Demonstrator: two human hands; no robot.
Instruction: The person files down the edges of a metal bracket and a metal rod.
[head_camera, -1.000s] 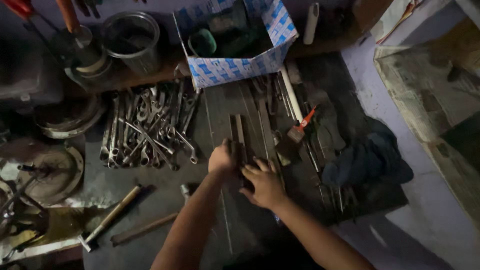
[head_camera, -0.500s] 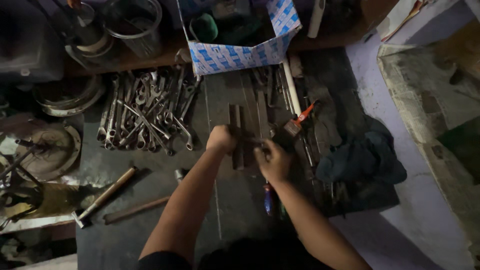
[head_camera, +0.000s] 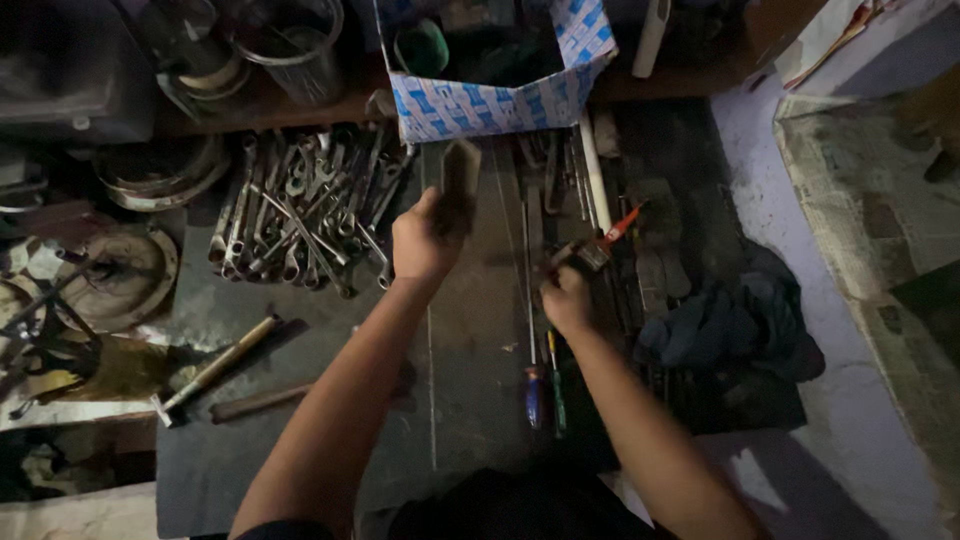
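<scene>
My left hand (head_camera: 422, 243) holds a dark flat metal bar (head_camera: 459, 185) lifted upright above the dark work mat (head_camera: 300, 400), just in front of the blue-and-white cardboard box (head_camera: 500, 100). My right hand (head_camera: 566, 296) is closed around a small dark tool (head_camera: 590, 255) next to an orange-handled tool (head_camera: 623, 223). Two screwdrivers (head_camera: 540, 380) lie on the mat just below my right hand. A pile of wrenches (head_camera: 305, 215) lies left of my left hand.
A hammer (head_camera: 215, 368) and a metal rod (head_camera: 265, 400) lie at the lower left. Metal pots (head_camera: 295, 35) and round discs (head_camera: 120, 275) stand at the left. A dark cloth (head_camera: 740, 325) lies at the right, near the pale floor (head_camera: 870, 300).
My left hand has picked a metal bar off the mat and raised it toward the box. My right hand has shifted right and closed on a small tool.
</scene>
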